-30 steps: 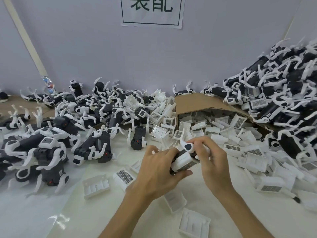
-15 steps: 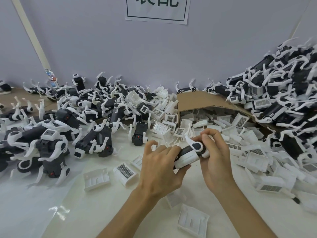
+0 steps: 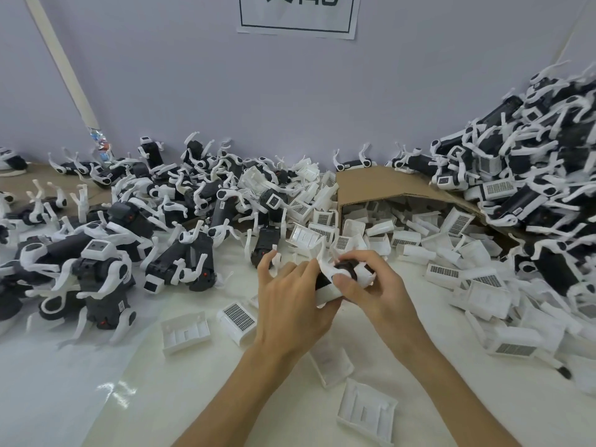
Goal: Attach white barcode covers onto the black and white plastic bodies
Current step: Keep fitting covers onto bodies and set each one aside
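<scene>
Both hands hold one black and white plastic body above the middle of the table. My left hand grips its lower end, where a white barcode cover sits against the body. My right hand curls round the upper end, thumb pressing on the white part. Loose white barcode covers lie on the table around the hands. Much of the held body is hidden by fingers.
A heap of black and white bodies covers the left of the table, and a taller heap rises at the right. An open cardboard box spills white covers behind the hands. More covers lie in front.
The held body has turned in my hands and my right thumb has moved onto its white end. The view has dropped slightly, so the wall sign sits higher.
</scene>
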Available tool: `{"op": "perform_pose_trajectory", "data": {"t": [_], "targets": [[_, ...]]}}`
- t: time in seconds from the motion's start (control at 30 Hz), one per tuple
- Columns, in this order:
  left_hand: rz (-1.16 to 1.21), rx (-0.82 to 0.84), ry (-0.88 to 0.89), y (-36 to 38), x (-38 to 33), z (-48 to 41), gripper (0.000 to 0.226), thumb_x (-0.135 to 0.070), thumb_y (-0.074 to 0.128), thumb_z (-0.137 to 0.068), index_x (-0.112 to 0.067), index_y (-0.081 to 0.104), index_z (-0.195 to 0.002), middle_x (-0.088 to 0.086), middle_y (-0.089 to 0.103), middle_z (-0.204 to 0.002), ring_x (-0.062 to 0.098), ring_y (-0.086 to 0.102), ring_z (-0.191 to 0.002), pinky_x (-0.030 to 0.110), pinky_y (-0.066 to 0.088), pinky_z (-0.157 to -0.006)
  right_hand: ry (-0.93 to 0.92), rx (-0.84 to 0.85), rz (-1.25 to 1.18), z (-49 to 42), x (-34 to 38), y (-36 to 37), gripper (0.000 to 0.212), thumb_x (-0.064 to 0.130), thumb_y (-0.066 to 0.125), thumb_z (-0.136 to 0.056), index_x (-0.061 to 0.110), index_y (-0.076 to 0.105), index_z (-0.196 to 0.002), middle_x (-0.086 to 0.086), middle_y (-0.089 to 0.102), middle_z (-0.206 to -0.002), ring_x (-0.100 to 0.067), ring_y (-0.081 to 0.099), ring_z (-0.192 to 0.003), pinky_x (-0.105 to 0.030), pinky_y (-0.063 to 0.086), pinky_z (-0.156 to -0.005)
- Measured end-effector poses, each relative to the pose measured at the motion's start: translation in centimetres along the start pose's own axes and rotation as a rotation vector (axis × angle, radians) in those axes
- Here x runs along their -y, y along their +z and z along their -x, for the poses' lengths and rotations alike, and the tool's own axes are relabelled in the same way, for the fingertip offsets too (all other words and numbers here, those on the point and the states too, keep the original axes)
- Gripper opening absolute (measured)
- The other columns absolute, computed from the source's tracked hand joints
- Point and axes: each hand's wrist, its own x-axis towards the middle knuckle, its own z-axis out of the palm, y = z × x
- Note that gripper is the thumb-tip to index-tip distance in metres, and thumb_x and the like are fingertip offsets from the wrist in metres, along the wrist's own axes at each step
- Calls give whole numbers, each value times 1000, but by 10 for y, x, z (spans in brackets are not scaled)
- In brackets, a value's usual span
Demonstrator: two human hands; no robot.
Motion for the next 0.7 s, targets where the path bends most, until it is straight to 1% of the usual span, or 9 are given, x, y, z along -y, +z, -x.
{"op": "perform_pose_trajectory", "data": {"t": [0.03,0.1,0.23,0.33,0.4,0.5,0.57,0.63,0.7], "targets": [[8,8,9,0,-1,1,23,-45,58,-80,-24,65,-83,-12,64,-66,12,63,-68,42,28,-109,-8,-5,28,0,-1,1,38,48,77,-71,29,67,-103,7,70,-97,-15,69,-88,-29,58,-77],[31,-3,50,-1,-2,1,21,-43,59,-81,-23,67,-81,-12,64,-64,12,63,-65,40,27,-108,-23,-47,62,0,-3,3,39,53,74,-69,31,67,-100,8,70,-95,-14,68,-88,-31,58,-76],[43,-80,89,-2,-4,1,18,-35,72,-79,-21,61,-78,-10,61,-60,14,61,-57,40,32,-105,-21,-88,7,-2,-3,4,34,52,75,-71,31,68,-97,6,70,-94,-19,70,-88,-50,60,-81],[47,-111,100,-1,-3,0,25,-32,77,-76,-20,55,-74,-9,58,-57,16,58,-54,42,34,-100,-6,-77,-44,-2,-5,3,35,50,77,-70,28,69,-96,0,70,-94,-23,71,-88,-53,60,-80],[44,-112,104,0,-2,1,23,-33,76,-77,-21,57,-75,-10,59,-59,15,58,-55,41,33,-100,-3,-75,-65,-2,-6,4,37,49,78,-69,27,70,-97,-1,70,-93,-25,71,-88,-52,60,-79],[41,-110,99,0,1,1,17,-37,70,-81,-22,63,-79,-11,62,-62,13,60,-58,40,32,-101,-31,-81,-53,-2,-6,5,36,50,78,-71,28,70,-98,0,71,-95,-23,70,-89,-50,61,-80],[32,-96,104,-1,2,-1,20,-43,64,-85,-23,66,-82,-12,65,-64,12,61,-59,40,31,-103,-43,-79,-63,-2,-6,6,33,50,77,-72,30,69,-97,2,71,-96,-20,70,-90,-44,61,-80],[17,-79,96,-1,2,-3,30,-50,56,-88,-23,68,-84,-12,67,-67,12,64,-64,40,30,-106,-56,-85,-60,-2,-8,5,31,50,76,-72,32,69,-96,5,70,-95,-14,69,-88,-32,60,-75],[8,-72,74,-1,0,-5,32,-54,58,-86,-24,69,-84,-13,71,-77,12,67,-77,43,29,-108,-68,-126,-44,-4,-9,6,31,51,75,-72,31,69,-95,7,70,-92,-9,68,-83,-22,56,-70]]}}
